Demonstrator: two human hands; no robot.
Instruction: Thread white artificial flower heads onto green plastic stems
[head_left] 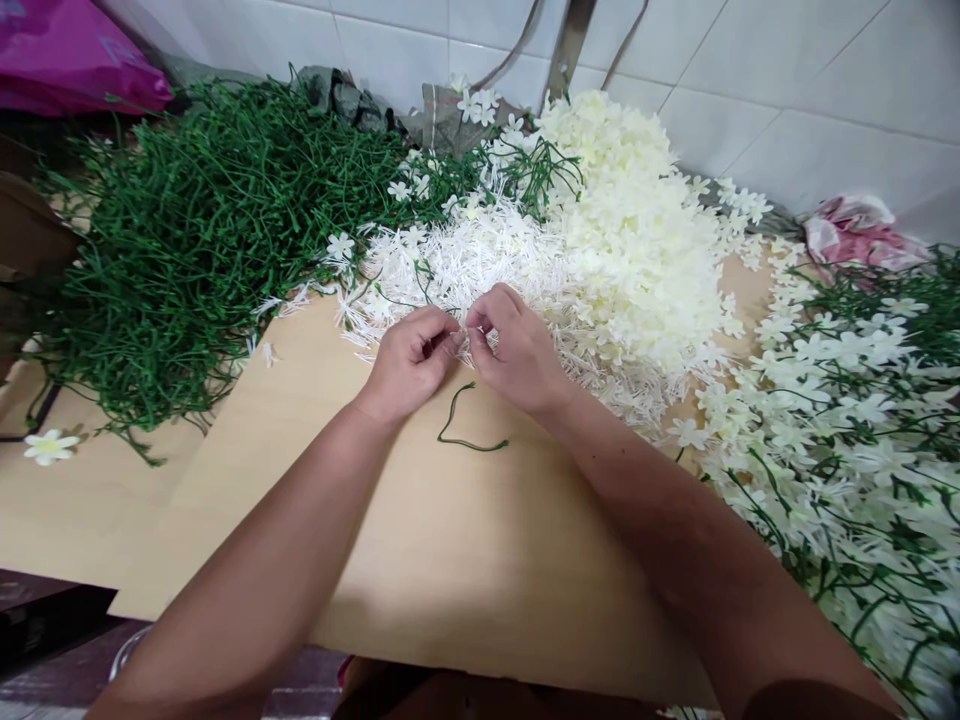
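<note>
My left hand [416, 365] and my right hand [517, 350] meet at the fingertips, just in front of a heap of thin white artificial stamens [480, 255]. Both are closed in a pinch. A tiny white piece [462, 336] shows between the fingertips; it looks like one of the stamens, though the fingers cover most of it. On the cardboard below my hands lies a single bent green plastic stem [469, 443], touched by neither hand. Cream-coloured artificial petals [630, 220] are heaped behind and to the right of my right hand.
A large pile of green stems [225, 220] spreads at the left. Assembled white flowers on green stems [847, 430] lie at the right, near my right forearm. Cardboard [420, 570] covers the work surface. A loose flower [50, 447] lies far left; a tiled wall [810, 90] stands behind.
</note>
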